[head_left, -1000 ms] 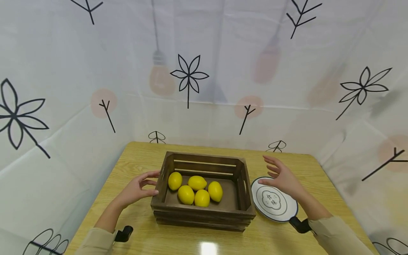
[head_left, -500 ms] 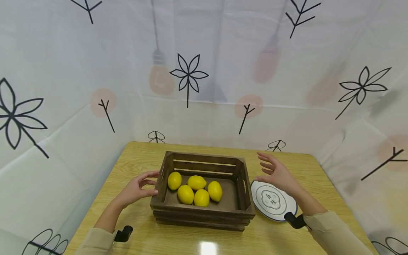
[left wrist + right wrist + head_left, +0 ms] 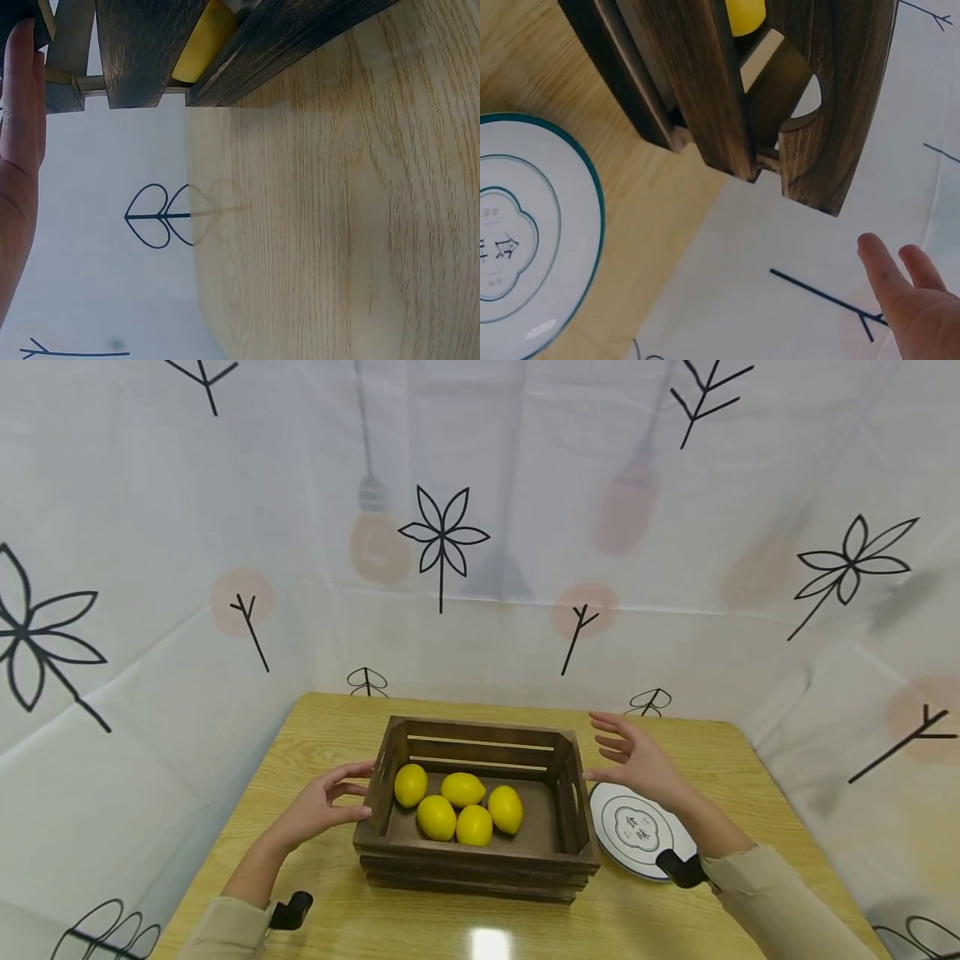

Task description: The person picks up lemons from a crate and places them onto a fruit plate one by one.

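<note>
The slatted wooden crate [image 3: 525,860] is set on the table [image 3: 322,727], with five yellow lemons [image 3: 437,818] contained inside and a white plate [image 3: 615,837] positioned beside its right end. The crate's left end is touched by the left hand [image 3: 322,806], thumb and fingers apart. The right hand [image 3: 637,764] is held near the right end, fingers parted; a gap is shown by the right wrist view.

Soft, even light fills the head view, with a hard white glare on the near part of the bench [image 3: 330,735]. Both wrist views look dimmer; the wooden crate [image 3: 146,52] turns dark there, and a pale sheen streaks the plate [image 3: 577,225].
</note>
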Tool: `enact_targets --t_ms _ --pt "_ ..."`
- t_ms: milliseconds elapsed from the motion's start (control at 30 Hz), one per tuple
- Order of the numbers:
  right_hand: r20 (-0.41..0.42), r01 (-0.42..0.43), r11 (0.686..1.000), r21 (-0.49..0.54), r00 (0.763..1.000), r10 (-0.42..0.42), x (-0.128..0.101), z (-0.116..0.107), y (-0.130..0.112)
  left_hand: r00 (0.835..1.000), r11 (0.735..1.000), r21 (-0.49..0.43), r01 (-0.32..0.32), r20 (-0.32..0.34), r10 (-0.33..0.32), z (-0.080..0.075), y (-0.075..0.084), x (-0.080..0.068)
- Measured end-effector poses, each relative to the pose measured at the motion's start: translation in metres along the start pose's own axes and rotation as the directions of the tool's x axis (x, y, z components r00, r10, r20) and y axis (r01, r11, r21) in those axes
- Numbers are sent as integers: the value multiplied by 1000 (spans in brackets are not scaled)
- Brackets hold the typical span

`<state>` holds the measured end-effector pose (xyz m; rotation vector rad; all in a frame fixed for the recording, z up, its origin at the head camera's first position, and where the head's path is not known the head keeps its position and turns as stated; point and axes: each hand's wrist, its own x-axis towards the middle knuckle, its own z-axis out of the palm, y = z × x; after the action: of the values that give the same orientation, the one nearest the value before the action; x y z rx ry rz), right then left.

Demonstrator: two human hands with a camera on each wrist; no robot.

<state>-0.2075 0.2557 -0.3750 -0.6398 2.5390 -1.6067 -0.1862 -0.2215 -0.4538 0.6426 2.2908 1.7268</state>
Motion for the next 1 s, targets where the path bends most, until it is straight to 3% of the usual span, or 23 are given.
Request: enact_targets --t_ms 1000 --pt "107 14 994 112 994 -26 21 24 -17 1000 1000 3 2 -11 -2 0 1 -1"
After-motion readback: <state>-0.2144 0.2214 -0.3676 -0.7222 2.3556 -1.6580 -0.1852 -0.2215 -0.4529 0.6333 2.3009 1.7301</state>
